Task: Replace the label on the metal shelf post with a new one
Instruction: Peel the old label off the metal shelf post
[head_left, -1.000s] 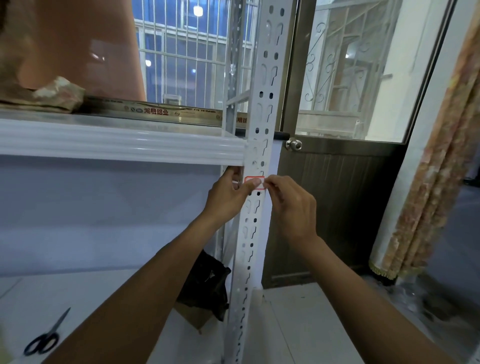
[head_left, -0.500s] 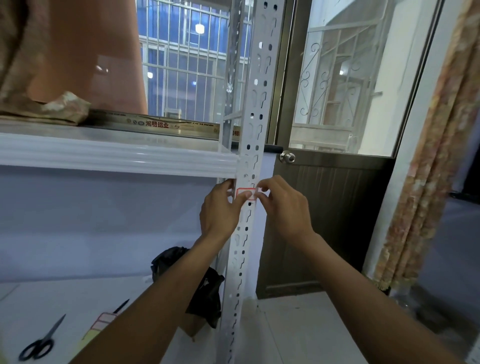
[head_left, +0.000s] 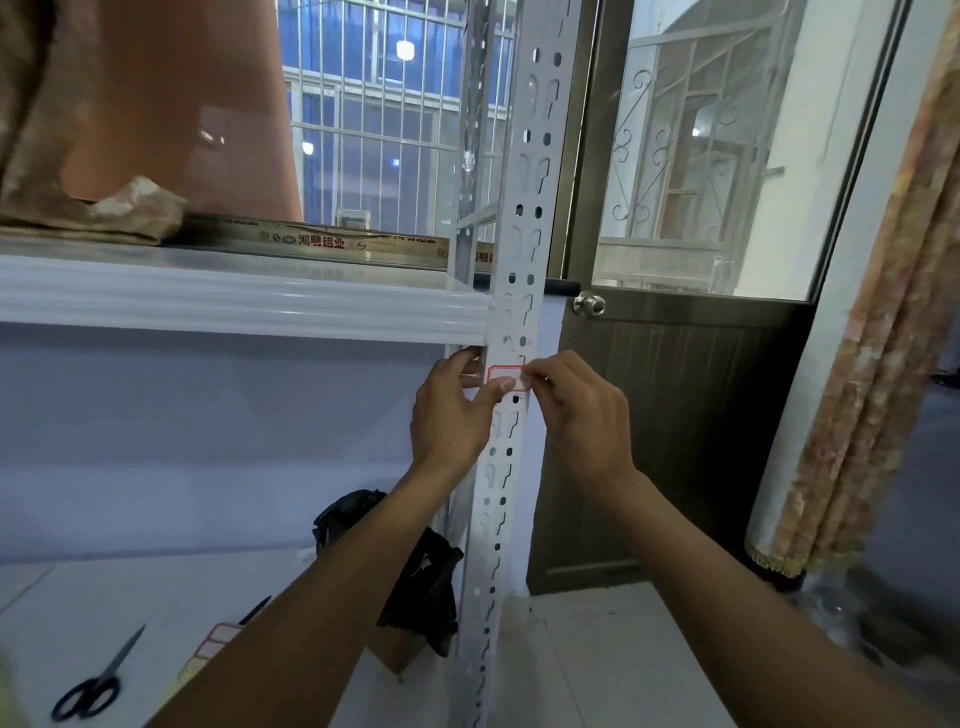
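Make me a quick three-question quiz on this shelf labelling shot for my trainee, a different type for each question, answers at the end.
1. True or false: the left hand has its thumb on the label stuck to the shelf post.
2. The label's border is: A red, B blue, C green.
3. Fill in: the label sits just ___ the shelf beam.

Key: 1 true; 2 A; 3 below.

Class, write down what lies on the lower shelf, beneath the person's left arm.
Scissors, a sheet of red-bordered labels and what looks like a dark pen. The left arm covers part of the sheet and the pen.
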